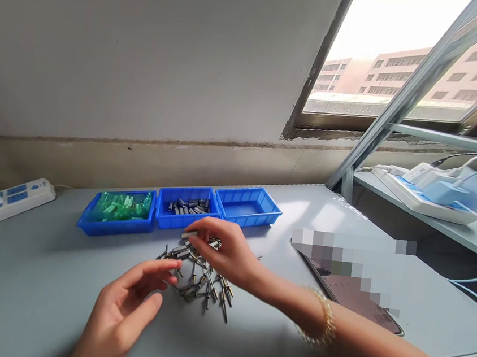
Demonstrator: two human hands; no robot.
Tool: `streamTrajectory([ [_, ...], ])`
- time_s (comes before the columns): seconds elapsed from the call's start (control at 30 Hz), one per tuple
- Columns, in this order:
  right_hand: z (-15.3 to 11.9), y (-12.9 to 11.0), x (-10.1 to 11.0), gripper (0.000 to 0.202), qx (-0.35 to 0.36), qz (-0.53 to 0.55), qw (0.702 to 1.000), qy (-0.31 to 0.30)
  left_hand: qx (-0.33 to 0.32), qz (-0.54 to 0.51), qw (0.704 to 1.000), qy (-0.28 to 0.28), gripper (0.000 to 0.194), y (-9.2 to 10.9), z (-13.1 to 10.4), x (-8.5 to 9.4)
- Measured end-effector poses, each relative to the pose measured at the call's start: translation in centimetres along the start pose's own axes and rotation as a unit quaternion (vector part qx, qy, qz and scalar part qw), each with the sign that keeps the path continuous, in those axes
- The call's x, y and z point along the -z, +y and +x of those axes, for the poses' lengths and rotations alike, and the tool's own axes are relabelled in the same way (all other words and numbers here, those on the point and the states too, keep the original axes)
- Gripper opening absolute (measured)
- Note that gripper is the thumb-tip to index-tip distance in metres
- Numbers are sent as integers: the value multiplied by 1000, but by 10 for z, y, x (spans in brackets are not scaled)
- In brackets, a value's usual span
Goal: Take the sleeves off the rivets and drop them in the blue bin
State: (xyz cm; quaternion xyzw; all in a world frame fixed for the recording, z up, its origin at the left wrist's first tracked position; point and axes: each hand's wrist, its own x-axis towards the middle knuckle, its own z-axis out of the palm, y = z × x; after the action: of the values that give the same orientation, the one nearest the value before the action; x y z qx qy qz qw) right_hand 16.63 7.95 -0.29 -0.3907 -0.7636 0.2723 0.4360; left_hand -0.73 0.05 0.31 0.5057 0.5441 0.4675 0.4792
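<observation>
A heap of blind rivets [211, 289] mixed with short metal spacers [180, 252] lies on the grey table. My right hand [225, 248] reaches over the back of this heap, thumb and forefinger pinched on a small metal spacer [190, 235]. Beside the heap's left edge, my left hand [123, 305] is held with fingers apart and nothing in it. Behind the heap, a blue middle bin [169, 222] contains several dark metal spacers [188, 205]. Part of the heap is hidden under my right hand.
The blue left bin [116, 228] contains a green plastic bag [127, 206] with pale parts. A blue right bin [245, 218] stands beside the middle one. Right of my arm lies a dark flat device [361, 305], partly blurred. Power strips [32, 194] sit at left and on the right shelf.
</observation>
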Motion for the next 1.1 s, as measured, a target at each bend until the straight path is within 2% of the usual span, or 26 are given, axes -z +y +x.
streamTrajectory([
  [0.07,20,8,3,11,57,-139,988,24,-4,12,1000,1,22,-2,2,2],
  [0.17,45,19,3,15,63,-206,976,29,-9,22,1000,-20,22,-4,5,5],
  [0.23,50,22,2,18,58,-231,971,21,-8,22,999,-29,22,-4,7,6],
  [0.33,37,18,1,19,65,-258,964,-23,-5,23,999,-22,22,-3,8,7],
  [0.43,13,10,1,14,90,-268,954,-100,-9,30,999,-19,21,-2,9,6],
  [0.57,-7,8,0,10,148,-335,911,-191,-25,41,999,-18,19,-1,10,4],
  [0.73,-5,18,-6,9,146,-394,886,-197,-26,46,998,-20,19,-5,12,5],
  [1.1,-1,16,-13,10,126,-425,872,-207,-19,65,997,-29,19,-7,12,6],
])
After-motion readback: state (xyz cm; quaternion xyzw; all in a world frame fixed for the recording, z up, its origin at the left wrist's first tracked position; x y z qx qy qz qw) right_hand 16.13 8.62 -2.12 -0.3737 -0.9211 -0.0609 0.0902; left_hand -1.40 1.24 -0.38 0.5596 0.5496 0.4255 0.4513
